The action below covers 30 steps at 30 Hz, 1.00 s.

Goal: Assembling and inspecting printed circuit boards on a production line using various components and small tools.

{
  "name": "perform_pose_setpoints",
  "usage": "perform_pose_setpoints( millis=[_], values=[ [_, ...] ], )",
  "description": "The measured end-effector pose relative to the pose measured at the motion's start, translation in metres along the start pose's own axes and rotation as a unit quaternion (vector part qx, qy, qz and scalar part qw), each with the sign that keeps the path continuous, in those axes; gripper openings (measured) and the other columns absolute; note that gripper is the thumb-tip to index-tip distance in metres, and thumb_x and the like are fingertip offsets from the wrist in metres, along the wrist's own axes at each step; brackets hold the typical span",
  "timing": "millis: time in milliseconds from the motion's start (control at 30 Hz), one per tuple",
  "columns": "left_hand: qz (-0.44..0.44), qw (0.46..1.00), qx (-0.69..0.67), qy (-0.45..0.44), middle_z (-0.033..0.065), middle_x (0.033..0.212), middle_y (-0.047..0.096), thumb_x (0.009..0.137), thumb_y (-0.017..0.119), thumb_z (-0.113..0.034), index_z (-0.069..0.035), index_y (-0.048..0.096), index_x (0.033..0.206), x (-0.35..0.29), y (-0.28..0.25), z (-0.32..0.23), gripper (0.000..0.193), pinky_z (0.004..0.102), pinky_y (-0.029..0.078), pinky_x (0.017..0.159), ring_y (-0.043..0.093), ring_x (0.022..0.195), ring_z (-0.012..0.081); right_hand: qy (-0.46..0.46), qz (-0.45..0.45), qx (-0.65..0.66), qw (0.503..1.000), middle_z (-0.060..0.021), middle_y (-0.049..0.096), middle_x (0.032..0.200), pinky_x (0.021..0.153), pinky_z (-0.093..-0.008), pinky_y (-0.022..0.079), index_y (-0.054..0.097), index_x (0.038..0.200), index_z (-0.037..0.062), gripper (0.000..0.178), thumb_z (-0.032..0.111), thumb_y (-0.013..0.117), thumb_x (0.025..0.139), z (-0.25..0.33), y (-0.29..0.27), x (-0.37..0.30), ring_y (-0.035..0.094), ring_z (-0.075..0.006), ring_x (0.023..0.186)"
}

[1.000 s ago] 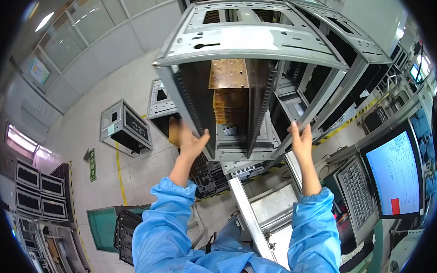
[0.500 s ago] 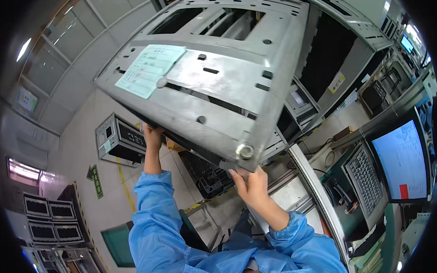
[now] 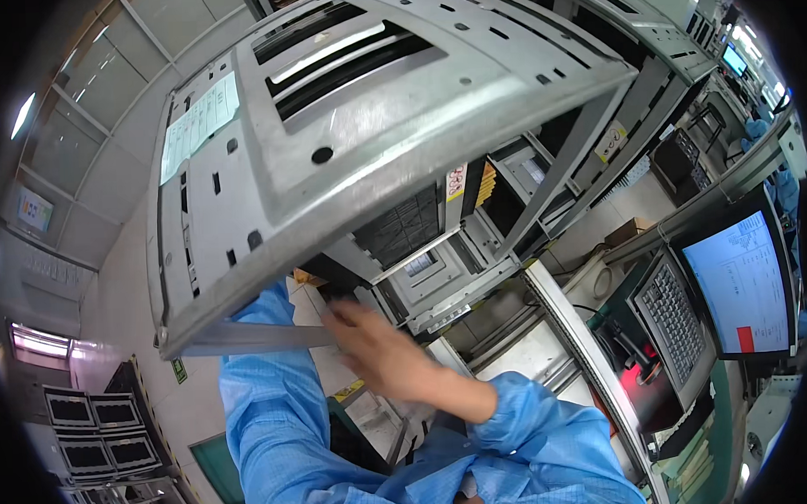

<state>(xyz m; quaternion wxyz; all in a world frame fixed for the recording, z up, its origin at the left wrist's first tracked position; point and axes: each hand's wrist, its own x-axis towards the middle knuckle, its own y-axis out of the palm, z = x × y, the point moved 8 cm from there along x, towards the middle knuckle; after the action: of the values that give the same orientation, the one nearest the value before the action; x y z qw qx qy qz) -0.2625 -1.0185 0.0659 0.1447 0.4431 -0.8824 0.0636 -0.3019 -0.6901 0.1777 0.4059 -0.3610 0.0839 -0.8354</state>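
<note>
A large grey metal cabinet frame (image 3: 373,146) stands before me, its slotted top plate carrying a pale green paper label (image 3: 202,126). Its open side faces me, showing dark panels and metal brackets (image 3: 435,277) inside. My left arm reaches in under the top's near left edge; the sleeve (image 3: 274,372) shows, but the cabinet hides the left hand. My right hand (image 3: 380,350), somewhat blurred, has its fingers stretched to the left at the end of a metal bar (image 3: 264,337) below the top's edge. Whether it touches the bar I cannot tell.
On the right, a bench holds a keyboard (image 3: 672,318), a monitor (image 3: 738,280) and a handheld scanner (image 3: 634,355) glowing red. Another metal cabinet (image 3: 653,30) stands behind at the right. Black-fronted units (image 3: 99,431) are stacked on the far left. A green panel (image 3: 218,472) lies lower left.
The cabinet has turned, bringing its open side toward me and its label leftward. My right hand has left the cabinet's near corner and moved left. My left hand has gone out of sight.
</note>
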Motion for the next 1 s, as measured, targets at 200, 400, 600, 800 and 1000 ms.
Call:
perform_pose_setpoints(
  millis=[200,400,600,800,1000],
  values=[
    [-0.125,0.975,0.151,0.108,0.015,0.142,0.05,0.102,0.048,-0.037,-0.001,0.037,0.148,-0.071,-0.016,-0.067,0.06,0.0365,0.049,0.093,0.059,0.11,0.022,0.059,-0.446,-0.221,0.865,-0.0155,0.05,0.118,0.103,-0.0391,0.035,0.045,0.13,-0.0018,0.052,0.04,0.051,0.099,-0.096,-0.253,-0.034,0.048,-0.0267,0.114],
    [-0.06,0.977,-0.194,0.071,0.0123,0.095,0.059,0.101,0.037,-0.054,-0.005,0.054,0.112,-0.164,0.101,-0.136,0.054,0.0298,0.044,0.072,0.055,0.082,0.0173,0.133,-0.299,0.182,0.927,-0.0049,0.053,0.084,0.071,-0.0303,0.042,0.051,0.107,0.0037,0.052,0.055,0.043,0.101,-0.148,-0.244,-0.025,0.051,-0.0158,0.076],
    [-0.226,0.957,-0.115,0.141,0.0026,0.072,0.049,0.101,0.033,-0.054,-0.006,0.051,0.1,-0.11,0.058,-0.108,0.051,0.0229,0.029,0.043,0.038,0.05,0.0094,0.109,-0.31,0.142,0.934,-0.0057,0.053,0.079,0.068,-0.029,0.041,0.05,0.108,0.0036,0.048,0.051,0.047,0.101,-0.107,-0.207,-0.048,0.05,-0.0154,0.072],
    [-0.167,0.949,-0.254,0.084,0.0008,0.061,0.04,0.102,0.031,-0.05,-0.008,0.048,0.086,-0.055,0.039,-0.1,0.048,0.0225,0.027,0.039,0.036,0.047,0.0092,0.115,-0.292,0.121,0.942,-0.0064,0.054,0.088,0.062,-0.0281,0.041,0.052,0.109,0.0035,0.04,0.042,0.054,0.1,-0.078,-0.169,-0.047,0.05,-0.0137,0.073],
    [-0.1,0.952,-0.283,0.054,-0.0004,0.058,0.039,0.102,0.032,-0.049,-0.011,0.048,0.081,-0.04,0.057,-0.081,0.046,0.023,0.028,0.041,0.035,0.046,0.0091,-0.03,-0.237,0.065,0.969,-0.0138,0.055,0.069,0.05,-0.0332,0.043,0.054,0.083,-0.0028,0.021,0.01,0.068,0.074,-0.013,-0.125,-0.029,0.056,-0.0286,0.054]
  ],
)
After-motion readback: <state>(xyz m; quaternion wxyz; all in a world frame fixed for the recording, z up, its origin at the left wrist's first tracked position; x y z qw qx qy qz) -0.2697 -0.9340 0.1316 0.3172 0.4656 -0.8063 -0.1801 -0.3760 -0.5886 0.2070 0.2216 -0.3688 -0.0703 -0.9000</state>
